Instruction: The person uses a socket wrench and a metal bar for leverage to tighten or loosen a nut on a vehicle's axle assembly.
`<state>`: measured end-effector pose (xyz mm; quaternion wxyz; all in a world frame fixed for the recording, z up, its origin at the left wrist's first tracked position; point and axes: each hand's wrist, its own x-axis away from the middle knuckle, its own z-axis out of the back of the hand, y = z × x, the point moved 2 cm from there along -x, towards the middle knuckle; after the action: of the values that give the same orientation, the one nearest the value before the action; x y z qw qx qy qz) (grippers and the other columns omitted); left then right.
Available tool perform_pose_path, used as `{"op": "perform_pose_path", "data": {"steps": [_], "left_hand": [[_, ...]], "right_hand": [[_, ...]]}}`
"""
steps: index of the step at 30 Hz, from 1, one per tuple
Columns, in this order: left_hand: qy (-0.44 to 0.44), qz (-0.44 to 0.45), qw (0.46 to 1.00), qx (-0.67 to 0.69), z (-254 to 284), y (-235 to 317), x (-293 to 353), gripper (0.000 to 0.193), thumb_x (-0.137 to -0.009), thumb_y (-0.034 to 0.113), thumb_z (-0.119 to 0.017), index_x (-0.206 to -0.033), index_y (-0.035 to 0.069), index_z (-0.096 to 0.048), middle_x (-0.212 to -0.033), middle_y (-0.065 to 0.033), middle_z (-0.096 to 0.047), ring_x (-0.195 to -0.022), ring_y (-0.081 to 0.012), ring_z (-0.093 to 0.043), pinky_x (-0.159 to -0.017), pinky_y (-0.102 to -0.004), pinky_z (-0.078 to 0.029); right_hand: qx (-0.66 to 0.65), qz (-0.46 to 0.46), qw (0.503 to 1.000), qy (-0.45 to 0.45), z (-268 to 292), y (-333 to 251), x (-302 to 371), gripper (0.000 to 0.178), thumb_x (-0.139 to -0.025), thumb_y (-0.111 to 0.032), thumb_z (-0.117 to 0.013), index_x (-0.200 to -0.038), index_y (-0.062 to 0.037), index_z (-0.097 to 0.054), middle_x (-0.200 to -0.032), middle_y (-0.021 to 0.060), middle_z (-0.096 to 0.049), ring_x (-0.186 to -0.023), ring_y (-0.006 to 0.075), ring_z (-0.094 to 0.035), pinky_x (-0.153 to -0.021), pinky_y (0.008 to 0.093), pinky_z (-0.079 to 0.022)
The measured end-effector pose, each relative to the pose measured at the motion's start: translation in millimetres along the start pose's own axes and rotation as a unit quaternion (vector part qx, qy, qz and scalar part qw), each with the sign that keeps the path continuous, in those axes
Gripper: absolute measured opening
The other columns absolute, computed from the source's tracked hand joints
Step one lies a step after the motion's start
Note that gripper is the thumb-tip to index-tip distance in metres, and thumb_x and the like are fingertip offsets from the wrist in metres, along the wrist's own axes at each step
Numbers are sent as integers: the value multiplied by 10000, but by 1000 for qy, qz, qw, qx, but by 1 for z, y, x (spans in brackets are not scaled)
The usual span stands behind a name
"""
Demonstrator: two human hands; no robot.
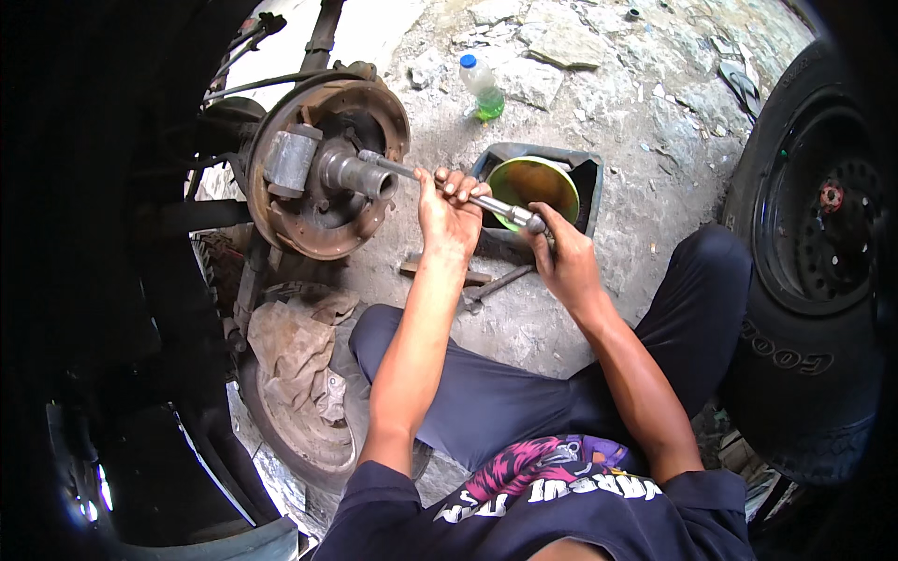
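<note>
A long metal socket wrench (503, 209) runs slantwise in front of me. Its socket end reaches the exposed wheel hub (360, 178) at the left, beside the spindle; whether it sits on a bolt I cannot tell. My left hand (451, 217), palm turned up, wraps its fingers around the middle of the bar. At the thick chrome end, my right hand (566, 262) grips with thumb and fingers. Around the hub stands a rusty round brake backing plate (327, 234), with a grey cylindrical part (293, 161) on its near side.
Behind the wrench, a green bowl (552, 178) rests in a dark tray (587, 154). A bottle of green liquid (482, 89) stands farther off. A metal tool (500, 285) lies near my legs. Right is a large tyre (795, 355); left, a rag (295, 346) on a tyre.
</note>
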<state>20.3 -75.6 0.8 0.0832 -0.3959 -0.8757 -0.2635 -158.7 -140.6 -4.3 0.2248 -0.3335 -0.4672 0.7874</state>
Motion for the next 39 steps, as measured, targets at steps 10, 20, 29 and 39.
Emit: {"op": "perform_pose_path", "data": {"steps": [10, 20, 29, 39], "left_hand": [[-4, -8, 1000, 1, 7, 0, -2, 490, -1015, 546, -349, -786, 128, -461, -610, 19, -358, -554, -135, -360, -635, -326, -378], [-24, -11, 1000, 10, 1, -1, -4, 472, -1022, 531, -346, -802, 125, -443, -626, 20, -351, -568, -130, -354, -632, -321, -375], [-41, -16, 999, 27, 0, 4, -4, 473, -1027, 521, -336, -805, 120, -452, -624, 23, -342, -557, -125, -347, -623, -311, -373], [-35, -5, 996, -83, 3, 14, 10, 469, -1025, 539, -348, -904, 123, -526, -755, -37, -541, -756, -189, -561, -784, -421, -482]], "right_hand": [[-110, -71, 991, 5, -7, 18, 5, 449, -837, -44, -712, -1252, 6, -549, -1071, 225, -675, -977, 372, -681, -805, 393, -551], [52, -45, 995, -66, -17, 79, 13, 279, -847, -26, -671, -1119, 10, -625, -1001, 218, -680, -917, 393, -669, -766, 410, -537], [10, 31, 999, 21, 15, 3, -1, 286, -791, 35, -702, -1068, -4, -643, -990, 167, -694, -892, 312, -700, -746, 357, -555], [-28, 86, 994, 63, 10, -10, 3, 400, -754, 17, -765, -1135, -42, -661, -1000, 140, -709, -883, 286, -711, -746, 344, -563]]}}
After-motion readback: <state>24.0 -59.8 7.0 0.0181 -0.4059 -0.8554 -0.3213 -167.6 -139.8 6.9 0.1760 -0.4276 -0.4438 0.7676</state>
